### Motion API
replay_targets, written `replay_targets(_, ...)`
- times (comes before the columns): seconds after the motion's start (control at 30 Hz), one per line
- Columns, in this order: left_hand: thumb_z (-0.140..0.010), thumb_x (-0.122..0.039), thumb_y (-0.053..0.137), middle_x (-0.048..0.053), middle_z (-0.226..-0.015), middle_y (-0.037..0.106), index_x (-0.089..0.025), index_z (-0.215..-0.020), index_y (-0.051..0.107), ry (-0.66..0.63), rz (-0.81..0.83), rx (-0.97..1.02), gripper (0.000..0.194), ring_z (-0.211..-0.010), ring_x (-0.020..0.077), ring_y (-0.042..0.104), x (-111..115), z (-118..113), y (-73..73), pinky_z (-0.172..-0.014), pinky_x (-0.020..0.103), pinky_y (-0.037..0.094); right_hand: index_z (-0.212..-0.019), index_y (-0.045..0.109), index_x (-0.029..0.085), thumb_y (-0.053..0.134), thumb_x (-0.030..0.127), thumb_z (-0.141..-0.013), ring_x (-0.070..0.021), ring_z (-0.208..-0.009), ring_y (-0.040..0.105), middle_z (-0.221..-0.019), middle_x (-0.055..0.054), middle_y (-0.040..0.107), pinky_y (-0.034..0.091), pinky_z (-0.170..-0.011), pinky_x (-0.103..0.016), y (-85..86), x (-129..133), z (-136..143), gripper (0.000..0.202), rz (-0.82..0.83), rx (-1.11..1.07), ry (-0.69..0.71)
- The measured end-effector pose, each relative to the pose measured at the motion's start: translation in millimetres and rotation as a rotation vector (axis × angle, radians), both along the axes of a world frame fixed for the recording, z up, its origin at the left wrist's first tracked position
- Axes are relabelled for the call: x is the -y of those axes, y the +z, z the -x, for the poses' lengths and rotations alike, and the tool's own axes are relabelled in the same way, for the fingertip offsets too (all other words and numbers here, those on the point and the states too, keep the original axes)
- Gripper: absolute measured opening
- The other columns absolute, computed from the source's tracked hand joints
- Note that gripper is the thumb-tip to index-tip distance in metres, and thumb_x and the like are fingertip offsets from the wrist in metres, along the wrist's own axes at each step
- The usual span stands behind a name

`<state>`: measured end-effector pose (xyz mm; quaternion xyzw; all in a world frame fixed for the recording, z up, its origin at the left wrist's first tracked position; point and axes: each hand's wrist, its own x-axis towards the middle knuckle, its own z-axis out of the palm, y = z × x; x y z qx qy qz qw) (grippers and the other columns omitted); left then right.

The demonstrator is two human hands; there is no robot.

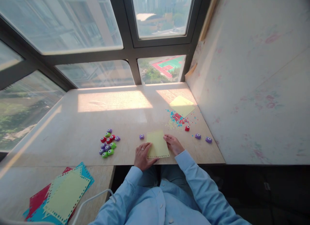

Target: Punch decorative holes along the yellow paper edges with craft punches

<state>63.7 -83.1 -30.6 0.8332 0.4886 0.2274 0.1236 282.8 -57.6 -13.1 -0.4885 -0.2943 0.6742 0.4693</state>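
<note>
A pale yellow sheet [158, 144] lies near the table's front edge, with small punched holes along its near edge. My left hand [143, 156], with a ring on one finger, rests on its left side and lower left corner, fingers apart. At the right edge of the sheet, my right hand [173, 144] pinches the paper between thumb and fingers. A purple craft punch [141, 137] stands just left of the sheet. To the right are a red punch [187, 128] and two purple punches [198, 136].
Several red, green and purple punches [108, 140] cluster on the left. Blue, red and yellow paper bits [178, 118] lie beside another yellow sheet [182, 105] at the back right. Punched coloured sheets [66, 194] are stacked front left, near a white cable [93, 197]. A wall bounds the right side.
</note>
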Motion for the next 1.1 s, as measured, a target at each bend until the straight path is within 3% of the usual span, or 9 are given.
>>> replay_targets(0.1,-0.070,-0.064,0.072,0.017,-0.127,0.062,-0.016,-0.126,0.059,-0.002,0.019,0.023,0.075,-0.118,0.0346,0.053,0.2,0.0,0.5,-0.098,0.049,0.040,-0.093,0.069,0.017,0.069,0.054,-0.070,-0.0201,-0.072,0.065,-0.083,-0.006,0.072,0.051,-0.064,-0.030,-2.7,0.4,1.9,0.043,-0.078,0.125,-0.031)
replay_targets(0.23,-0.071,-0.060,0.072,0.015,-0.125,0.064,-0.018,-0.122,0.063,0.032,0.105,0.167,0.067,-0.118,0.0342,0.054,-1.0,-0.6,3.8,-0.100,0.051,0.040,-0.081,0.069,0.017,0.067,0.048,-0.070,-0.0220,-0.071,0.064,-0.075,-0.004,0.070,0.050,-0.068,-0.033,-14.9,1.3,-1.3,0.033,-0.134,0.325,-0.088)
replay_targets(0.3,-0.072,-0.058,0.071,0.013,-0.120,0.067,-0.019,-0.116,0.067,0.132,0.203,0.340,0.059,-0.114,0.0315,0.058,-4.6,-0.3,4.9,-0.099,0.047,0.043,-0.077,0.068,0.017,0.063,0.047,-0.073,-0.0216,-0.071,0.062,-0.072,-0.003,0.069,0.049,-0.066,-0.032,-21.3,2.3,-3.8,0.031,-0.151,0.410,-0.110)
replay_targets(0.4,-0.080,-0.060,0.059,0.012,-0.103,0.071,-0.016,-0.105,0.069,0.373,0.324,0.554,0.052,-0.092,0.0244,0.066,-17.0,3.3,4.1,-0.081,0.038,0.053,-0.075,0.068,0.017,0.056,0.047,-0.077,-0.0211,-0.070,0.061,-0.069,-0.003,0.067,0.047,-0.063,-0.030,-27.1,4.5,-6.8,0.032,-0.175,0.501,-0.117)
replay_targets(0.5,-0.088,-0.058,0.046,0.011,-0.090,0.070,-0.012,-0.108,0.066,0.551,0.313,0.577,0.054,-0.075,0.0204,0.065,-36.0,9.9,2.1,-0.068,0.033,0.053,-0.076,0.069,0.017,0.053,0.046,-0.078,-0.0205,-0.069,0.060,-0.069,-0.002,0.067,0.046,-0.061,-0.028,-28.0,5.7,-7.6,0.033,-0.198,0.567,-0.111)
replay_targets(0.57,-0.085,-0.057,0.051,0.009,-0.086,0.069,-0.012,-0.114,0.064,0.601,0.317,0.562,0.055,-0.069,0.0190,0.064,-49.1,13.6,1.6,-0.063,0.031,0.052,-0.077,0.069,0.017,0.053,0.045,-0.078,-0.0198,-0.068,0.059,-0.070,-0.002,0.067,0.045,-0.061,-0.027,-27.5,5.0,-7.0,0.033,-0.212,0.604,-0.106)
replay_targets(0.73,-0.078,-0.045,0.066,0.006,-0.084,0.070,-0.019,-0.103,0.072,0.563,0.371,0.471,0.037,-0.070,0.0187,0.064,-71.4,14.7,3.3,-0.070,0.032,0.051,-0.071,0.069,0.016,0.052,0.044,-0.078,-0.0173,-0.063,0.056,-0.066,-0.001,0.063,0.042,-0.060,-0.026,-27.7,0.4,-4.1,0.034,-0.225,0.678,-0.113)
replay_targets(1.1,-0.084,-0.029,0.060,0.009,-0.101,0.069,-0.021,-0.108,0.071,0.497,0.358,0.364,0.028,-0.087,0.0208,0.067,-81.9,14.1,-0.7,-0.081,0.034,0.052,-0.072,0.069,0.016,0.049,0.045,-0.078,-0.0179,-0.064,0.055,-0.065,-0.001,0.063,0.041,-0.061,-0.026,-28.3,-1.0,-2.8,0.036,-0.200,0.753,-0.162)
